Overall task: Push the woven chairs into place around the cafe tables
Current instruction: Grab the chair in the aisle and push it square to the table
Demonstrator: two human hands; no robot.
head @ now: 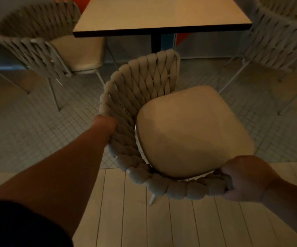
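Note:
A woven chair (144, 90) with a beige seat cushion (192, 132) stands in front of me, its open side turned to the right, a short way from the cafe table (162, 16). My left hand (105, 123) grips the outer side of its braided backrest; the fingers are hidden behind the weave. My right hand (247, 179) is closed on the near end of the curved rim. The table's dark post (155, 42) rises just beyond the chair.
A second woven chair (37, 43) sits at the table's left side, its cushion partly under the top. A third woven chair (279, 38) stands at the right. Small grey floor tiles (28, 131) meet pale planks (179, 220) under me.

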